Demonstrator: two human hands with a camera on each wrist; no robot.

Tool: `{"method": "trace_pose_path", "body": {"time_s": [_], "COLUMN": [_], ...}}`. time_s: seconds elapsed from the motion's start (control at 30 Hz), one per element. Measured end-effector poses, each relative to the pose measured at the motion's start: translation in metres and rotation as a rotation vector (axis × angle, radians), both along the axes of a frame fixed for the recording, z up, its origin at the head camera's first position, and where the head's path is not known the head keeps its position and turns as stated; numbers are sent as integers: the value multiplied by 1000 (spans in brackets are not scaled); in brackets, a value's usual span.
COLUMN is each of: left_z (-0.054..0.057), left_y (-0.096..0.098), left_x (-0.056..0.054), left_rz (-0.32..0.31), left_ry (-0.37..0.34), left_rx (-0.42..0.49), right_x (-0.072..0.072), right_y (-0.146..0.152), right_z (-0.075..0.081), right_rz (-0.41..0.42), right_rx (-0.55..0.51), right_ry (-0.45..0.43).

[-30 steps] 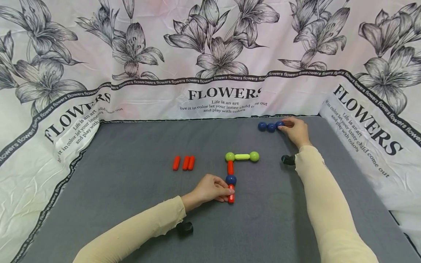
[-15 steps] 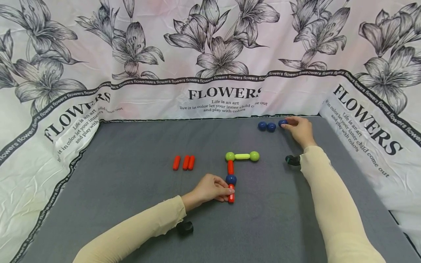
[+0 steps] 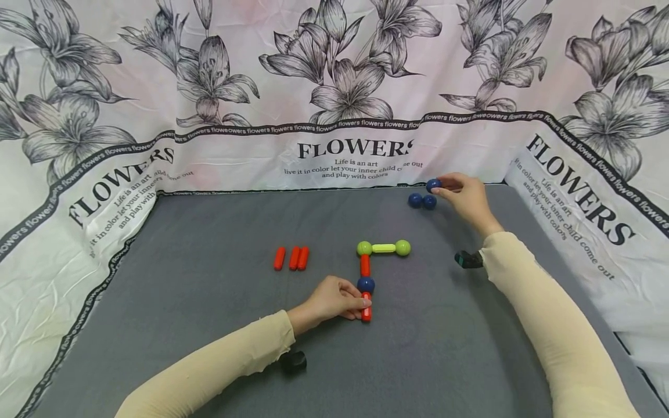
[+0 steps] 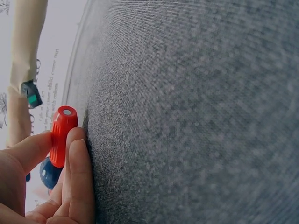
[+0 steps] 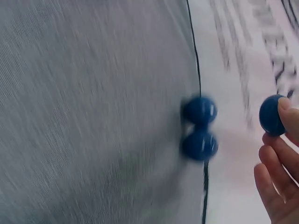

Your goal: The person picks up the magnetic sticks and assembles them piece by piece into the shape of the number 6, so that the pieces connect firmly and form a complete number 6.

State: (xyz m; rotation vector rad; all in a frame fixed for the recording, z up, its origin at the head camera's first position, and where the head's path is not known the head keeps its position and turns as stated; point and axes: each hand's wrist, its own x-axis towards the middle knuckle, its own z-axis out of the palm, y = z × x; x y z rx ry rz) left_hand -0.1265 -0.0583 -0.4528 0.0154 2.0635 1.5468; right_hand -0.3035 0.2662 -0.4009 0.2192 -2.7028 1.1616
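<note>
In the head view my left hand (image 3: 332, 301) pinches a red rod (image 3: 366, 313) between thumb and fingers. That rod meets a blue ball (image 3: 366, 284), which joins an upper red rod (image 3: 365, 266) leading to a green ball (image 3: 364, 248). The left wrist view shows the rod's free end (image 4: 65, 113) with a small silvery disc in it. At the back right my right hand (image 3: 465, 196) pinches a blue ball (image 3: 433, 185) by the fingertips, raised off the table. Just below it two more blue balls (image 3: 422, 201) lie side by side on the cloth.
A light green rod (image 3: 384, 248) runs from the green ball to another green ball (image 3: 403, 248). Left of the chain lie several loose red rods (image 3: 295, 258). A flower-printed curtain (image 3: 345, 157) borders the grey table (image 3: 209, 278) at the back and sides.
My right hand has drawn one blue ball away from the row, first rightward, then up and back to the left. The left hand keeps its hold on the red rod.
</note>
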Motion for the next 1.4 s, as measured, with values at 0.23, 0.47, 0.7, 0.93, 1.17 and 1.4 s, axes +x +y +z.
{"method": "trace_pose_path", "body": {"time_s": [0.23,0.47,0.7,0.93,1.17,1.4], "left_z": [0,-1,-2,-3,-2,-1], "left_y": [0,0,-1,-4,-4,-3], "left_x": [-2,-3,-4,-3,-3,-2], "left_rz": [-4,-11,-22,-35,-30,-25], "left_ry": [-11,-13,-16,18,31,11], "left_rx": [3,23,30,62,26,34], "right_x": [27,72,125,175,214,236], "right_y": [-39,-74,-101,-110,-115,-119], "right_z": [9,12,6,-12,-40,-53], "right_rz": [93,223,346,524,641,625], "right_rx": [-12,-24,-69,-85,-32,51], "right_ry": [19,-31,-73,19,107,73]}}
